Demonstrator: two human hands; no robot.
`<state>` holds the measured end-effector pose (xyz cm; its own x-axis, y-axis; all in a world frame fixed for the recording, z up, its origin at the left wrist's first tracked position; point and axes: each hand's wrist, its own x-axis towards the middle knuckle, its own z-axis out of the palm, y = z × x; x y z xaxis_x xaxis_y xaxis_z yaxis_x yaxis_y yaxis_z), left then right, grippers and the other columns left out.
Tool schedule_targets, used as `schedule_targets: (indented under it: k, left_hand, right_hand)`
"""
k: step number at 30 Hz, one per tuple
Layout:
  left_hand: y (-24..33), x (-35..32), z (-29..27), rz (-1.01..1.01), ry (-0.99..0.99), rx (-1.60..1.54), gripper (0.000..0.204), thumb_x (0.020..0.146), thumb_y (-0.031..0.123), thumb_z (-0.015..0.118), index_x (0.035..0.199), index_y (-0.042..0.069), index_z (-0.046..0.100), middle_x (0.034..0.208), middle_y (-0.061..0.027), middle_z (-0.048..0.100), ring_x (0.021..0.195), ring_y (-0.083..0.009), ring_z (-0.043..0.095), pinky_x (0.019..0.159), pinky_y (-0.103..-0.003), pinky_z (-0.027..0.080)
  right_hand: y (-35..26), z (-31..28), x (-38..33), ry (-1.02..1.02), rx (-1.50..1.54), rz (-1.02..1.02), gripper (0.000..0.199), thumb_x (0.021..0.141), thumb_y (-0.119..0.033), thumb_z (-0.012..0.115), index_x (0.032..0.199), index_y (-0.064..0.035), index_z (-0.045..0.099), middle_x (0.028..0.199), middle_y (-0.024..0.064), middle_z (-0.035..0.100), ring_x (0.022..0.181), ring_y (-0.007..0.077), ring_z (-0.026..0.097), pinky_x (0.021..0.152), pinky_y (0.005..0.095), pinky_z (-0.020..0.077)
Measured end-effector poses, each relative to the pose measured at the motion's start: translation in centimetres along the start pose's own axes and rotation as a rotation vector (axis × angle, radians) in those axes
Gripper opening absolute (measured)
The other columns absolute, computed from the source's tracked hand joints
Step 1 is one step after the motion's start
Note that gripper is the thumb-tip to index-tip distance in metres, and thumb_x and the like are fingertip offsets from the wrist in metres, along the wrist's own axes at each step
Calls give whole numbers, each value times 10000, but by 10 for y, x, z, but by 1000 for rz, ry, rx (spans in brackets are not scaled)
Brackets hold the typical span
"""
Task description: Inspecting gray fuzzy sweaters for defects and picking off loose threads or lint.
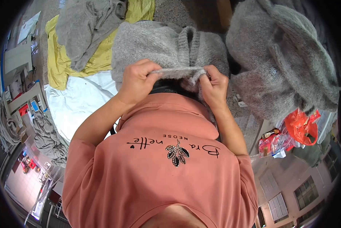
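A fuzzy grey knitted sweater [147, 43] lies bunched in front of me, with a ribbed band [183, 47] running down its middle. Between my hands a knitted edge [178, 72] of it is stretched taut, close to my waist. My left hand [137, 80] pinches one end between thumb and fingers. At the other end, my right hand [215, 85] grips the knit, with a small crumpled bit of it hanging beside the thumb. What lies under the stretched edge is dark and partly hidden.
A large heap of grey knitwear [254, 57] is on the right. More grey knitwear [88, 30] rests on a yellow sheet [56, 60] at far left, beside white cloth [77, 102]. Red plastic bags [301, 127] sit at right. Another grey pile [47, 133] is at left.
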<state>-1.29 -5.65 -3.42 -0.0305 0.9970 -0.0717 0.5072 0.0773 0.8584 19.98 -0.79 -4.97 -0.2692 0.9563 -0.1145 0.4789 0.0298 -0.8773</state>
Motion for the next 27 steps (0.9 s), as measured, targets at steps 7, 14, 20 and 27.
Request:
schedule_targets:
  k: [7, 14, 20, 27]
  left_hand:
    - [4, 1, -10, -532, -275, -1036, 53, 705, -5, 609, 758, -1, 616, 709, 2, 586, 622, -53, 499, 557, -201, 378]
    - [8, 5, 0, -586, -254, -1174, 73, 709, -7, 602, 780, 4, 602, 712, -6, 589, 630, -59, 521, 596, -190, 402]
    - [-2, 7, -6, -651, -165, -1249, 48, 742, 14, 614, 784, 28, 597, 763, -29, 611, 683, -81, 564, 639, -200, 437]
    - [5, 8, -5, -588, -178, -1222, 71, 743, 12, 610, 814, 7, 602, 770, -33, 616, 686, -87, 574, 644, -200, 443]
  right_hand:
    - [10, 3, 1, -16, -79, -106, 126, 713, 0, 504, 811, 20, 579, 614, 93, 546, 571, 91, 522, 533, 249, 417]
    - [-10, -14, -10, -52, -170, -138, 178, 654, 9, 577, 832, 18, 571, 774, 115, 578, 693, 228, 573, 641, 305, 451]
    - [2, -51, -28, -265, -423, -39, 227, 662, -18, 625, 883, -6, 574, 816, 149, 577, 721, 273, 577, 651, 323, 444]
    - [11, -34, -28, -246, -204, -23, 205, 693, 34, 575, 895, 3, 573, 805, 142, 592, 705, 289, 580, 631, 313, 451]
